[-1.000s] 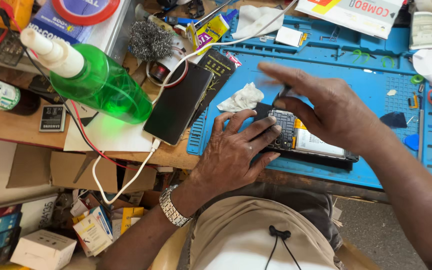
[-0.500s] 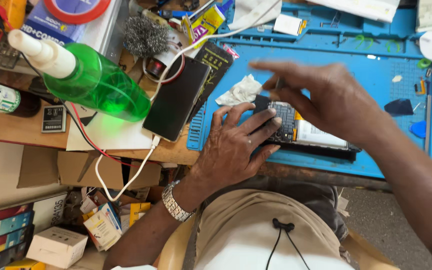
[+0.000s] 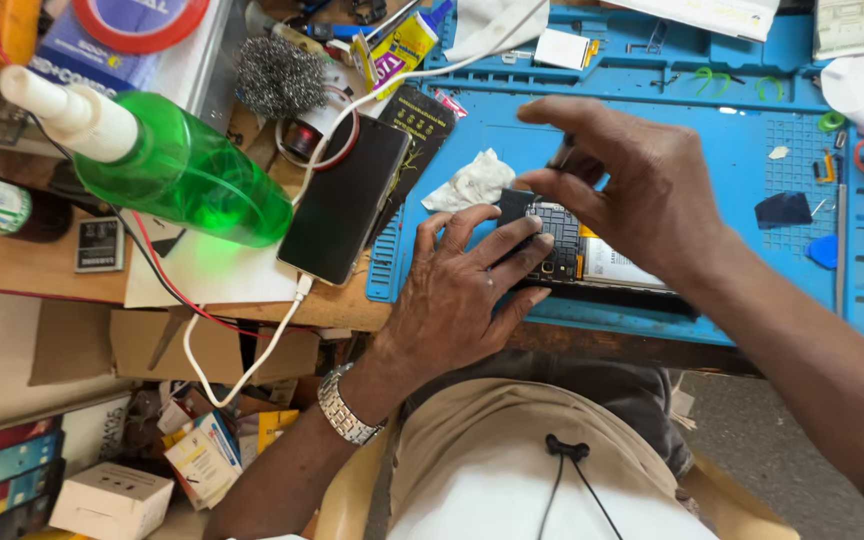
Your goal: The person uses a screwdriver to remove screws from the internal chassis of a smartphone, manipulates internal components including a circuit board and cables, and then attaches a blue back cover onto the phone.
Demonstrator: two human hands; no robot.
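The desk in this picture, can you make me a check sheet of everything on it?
Surface: blue rubber repair mat on a wooden bench.
Job's things: opened phone with bare circuit board, lying flat on the mat.
Clutter: green spray bottle, steel wool ball, crumpled white tissue.
Hands: left hand presses on the phone; right hand pinches a thin tool above it.
Cables: white cable plugged into a black phone.
Surroundings: cardboard boxes below.

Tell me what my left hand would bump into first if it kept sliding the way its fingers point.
The left hand lies on the opened phone, fingers pointing up and right toward the right hand. Going straight on, it would likely meet that hand's fingertips above the phone first, though depth is unclear.
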